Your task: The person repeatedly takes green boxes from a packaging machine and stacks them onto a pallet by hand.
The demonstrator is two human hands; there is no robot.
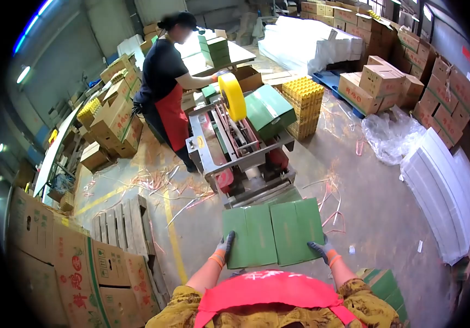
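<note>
Head view: green carton (280,232) held in front of the wearer's body, its upper face showing two panels with a seam between them, slightly parted toward the far edge. Left hand (224,244), in a grey glove with an orange cuff, closed on the carton's left edge near the lower corner; part of its fingers hidden by the carton. Right hand (321,250), gloved likewise, closed on the opposite edge, fingers lapping onto the upper face. Grip therefore two-sided, each hand open only as far as the edge it has hold of. Carton lies just before the near end of a metal machine (213,147); contact between the two cannot be told. On the machine, a large yellow roll (235,97) stands upright, with a second green carton (268,111) beside it on the right. Further right, a stack of yellow trays (303,109). Beyond the machine at left, a co-worker (161,71) in a dark top and red apron, one arm extended, hand near the roll; contact unclear. Wooden pallet (119,221) on the floor at left, printed brown cartons (76,268) nearer the wearer. Green-striped package (383,290) low at right, beside the wearer's sleeve.
</note>
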